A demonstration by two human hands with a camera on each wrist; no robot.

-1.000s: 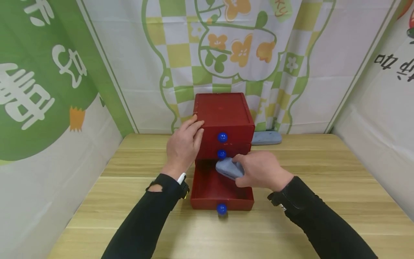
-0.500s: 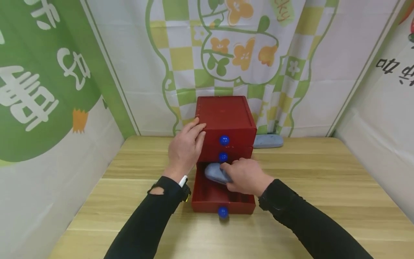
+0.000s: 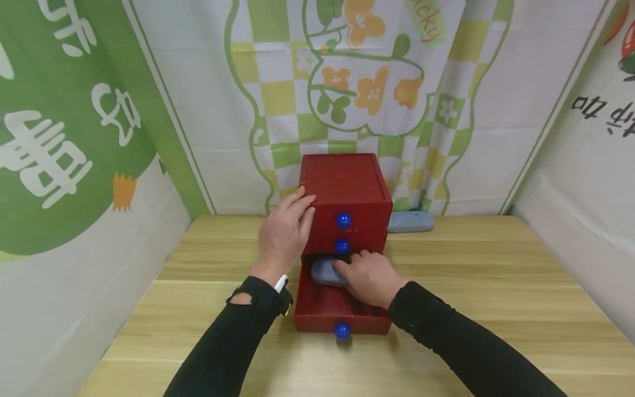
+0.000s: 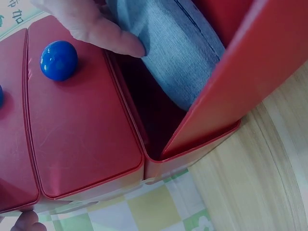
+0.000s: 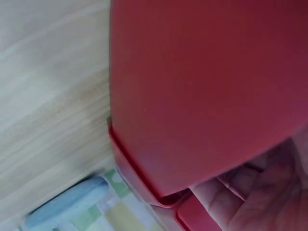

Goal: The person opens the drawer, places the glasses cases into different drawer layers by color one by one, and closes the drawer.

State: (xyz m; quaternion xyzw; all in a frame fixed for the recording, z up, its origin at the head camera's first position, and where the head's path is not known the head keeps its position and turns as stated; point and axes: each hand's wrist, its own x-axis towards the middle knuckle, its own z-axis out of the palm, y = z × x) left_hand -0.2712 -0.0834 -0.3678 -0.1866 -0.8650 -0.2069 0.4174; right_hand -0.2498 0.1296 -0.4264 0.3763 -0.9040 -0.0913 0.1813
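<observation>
A red cabinet (image 3: 347, 179) of stacked drawers stands at the back of the table, with its bottom drawer (image 3: 322, 306) pulled out. My right hand (image 3: 372, 278) holds a blue, denim-textured glasses case (image 3: 324, 271) inside that drawer, close under the drawer above. In the left wrist view, the thumb (image 4: 118, 38) presses on the case (image 4: 168, 57), whose far part is hidden by the hand. My left hand (image 3: 285, 234) rests against the cabinet's left side, fingertips at its upper edge. The right wrist view shows the right palm (image 5: 269, 192) beside the drawer's outer wall.
A second blue case (image 3: 410, 221) lies on the wooden table (image 3: 471, 275), right of the cabinet near the back curtain (image 3: 278, 99). Blue ball knobs (image 3: 343, 220) stick out from the drawer fronts. Printed cloth walls stand on both sides.
My right hand has moved left and deeper into the drawer, bringing the glasses case from above it down inside. The left hand has stayed on the cabinet.
</observation>
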